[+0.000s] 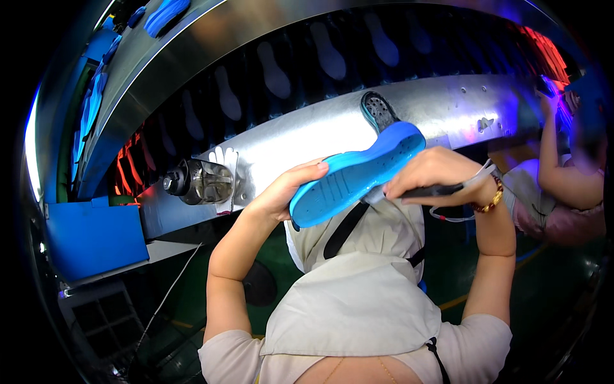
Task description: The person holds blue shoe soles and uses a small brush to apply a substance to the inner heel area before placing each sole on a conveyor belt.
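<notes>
A bright blue shoe sole (352,176) with a raised rim is tilted in front of my chest, its hollow inner face turned toward me. My left hand (291,185) grips its left end, thumb over the rim. In my right hand (438,173) is a brush (441,191) with a dark handle. The brush's pale head touches or nearly touches the near rim of the sole. Behind the sole, a dark oval piece (378,110) with small holes and a teal edge lies on the metal ledge, partly hidden.
The curved metal ledge (300,128) runs before me. On its left are a clear bottle with a black lid (208,182) and a white glove (224,157). Beyond stand several dark sole-shaped pieces (274,70). A blue box (96,240) is at left; a co-worker's arm (550,147) at right.
</notes>
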`<state>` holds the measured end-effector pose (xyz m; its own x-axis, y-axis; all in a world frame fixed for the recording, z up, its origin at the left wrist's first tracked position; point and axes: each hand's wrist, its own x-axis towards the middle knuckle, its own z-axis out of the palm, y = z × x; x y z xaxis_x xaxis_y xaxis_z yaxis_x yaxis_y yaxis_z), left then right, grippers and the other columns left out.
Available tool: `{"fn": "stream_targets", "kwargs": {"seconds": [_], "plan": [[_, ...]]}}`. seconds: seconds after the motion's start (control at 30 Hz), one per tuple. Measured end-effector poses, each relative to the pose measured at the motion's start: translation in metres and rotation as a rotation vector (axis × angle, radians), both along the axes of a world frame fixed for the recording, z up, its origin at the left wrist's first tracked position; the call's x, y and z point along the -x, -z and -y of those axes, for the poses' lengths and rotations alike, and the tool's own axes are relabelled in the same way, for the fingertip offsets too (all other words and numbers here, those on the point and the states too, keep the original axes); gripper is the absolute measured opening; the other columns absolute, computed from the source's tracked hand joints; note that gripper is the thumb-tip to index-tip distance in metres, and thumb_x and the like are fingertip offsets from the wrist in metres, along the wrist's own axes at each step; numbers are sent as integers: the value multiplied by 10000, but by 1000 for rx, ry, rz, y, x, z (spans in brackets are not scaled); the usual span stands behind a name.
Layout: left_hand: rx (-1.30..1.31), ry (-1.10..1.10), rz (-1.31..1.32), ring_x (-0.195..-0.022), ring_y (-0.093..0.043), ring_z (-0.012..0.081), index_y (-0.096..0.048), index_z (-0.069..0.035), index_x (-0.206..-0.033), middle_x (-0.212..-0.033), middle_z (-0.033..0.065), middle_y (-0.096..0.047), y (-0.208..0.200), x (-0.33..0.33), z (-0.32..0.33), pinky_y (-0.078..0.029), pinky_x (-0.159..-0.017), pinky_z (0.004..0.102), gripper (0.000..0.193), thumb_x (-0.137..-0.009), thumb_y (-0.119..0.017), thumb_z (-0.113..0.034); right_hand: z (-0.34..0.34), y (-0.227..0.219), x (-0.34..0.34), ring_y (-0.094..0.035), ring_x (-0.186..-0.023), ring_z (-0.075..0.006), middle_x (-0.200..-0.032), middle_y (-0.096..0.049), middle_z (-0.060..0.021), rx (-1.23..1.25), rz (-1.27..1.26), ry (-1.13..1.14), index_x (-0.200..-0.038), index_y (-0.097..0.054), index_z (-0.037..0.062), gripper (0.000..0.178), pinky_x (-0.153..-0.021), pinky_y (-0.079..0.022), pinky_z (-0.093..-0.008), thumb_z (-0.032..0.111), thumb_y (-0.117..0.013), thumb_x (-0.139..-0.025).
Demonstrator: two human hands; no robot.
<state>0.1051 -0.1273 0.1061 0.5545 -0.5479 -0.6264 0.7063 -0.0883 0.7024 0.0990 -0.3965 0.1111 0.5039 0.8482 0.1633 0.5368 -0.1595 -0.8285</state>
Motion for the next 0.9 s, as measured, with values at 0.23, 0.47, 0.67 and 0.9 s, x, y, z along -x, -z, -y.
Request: {"fn": "stream_targets", "kwargs": {"seconds": [0.23, 0.47, 0.67, 0.9], "plan": [[14, -33, 58, -950, -556, 212, -391, 16, -1249, -1112, 171, -516, 5, -3, -3, -494, -750, 315, 591, -820, -536, -364, 8, 27, 1, -631, -850, -240, -911, -645, -131, 8, -77, 143, -885, -620, -5, 201, -749, -500, -297, 26, -668, -692], [321, -255, -128, -1003, -542, 274, -374, 8, -1253, -1163, 195, -492, 20, -6, 9, -450, -871, 381, 538, -843, -505, -314, -32, 26, 13, -538, -563, -46, -775, -653, -65, -289, -489, 416, -912, -650, 5, 205, -491, -440, -174, 33, -668, -710], [487, -354, -186, -979, -564, 283, -403, 17, -1223, -1130, 191, -523, 35, -6, -2, -480, -827, 394, 516, -850, -487, -331, -1, 52, -14, -448, -447, -28, -744, -630, -46, -465, -390, 942, -930, -629, -4, 180, -398, -347, -150, 71, -610, -768], [426, -472, 39, -940, -579, 242, -411, 24, -1212, -1097, 164, -546, 18, -14, -11, -480, -821, 359, 534, -821, -542, -315, -43, 60, 15, -603, -685, -106, -851, -647, -117, -565, -335, 842, -910, -627, -22, 190, -597, -473, -208, 6, -636, -723]]}}
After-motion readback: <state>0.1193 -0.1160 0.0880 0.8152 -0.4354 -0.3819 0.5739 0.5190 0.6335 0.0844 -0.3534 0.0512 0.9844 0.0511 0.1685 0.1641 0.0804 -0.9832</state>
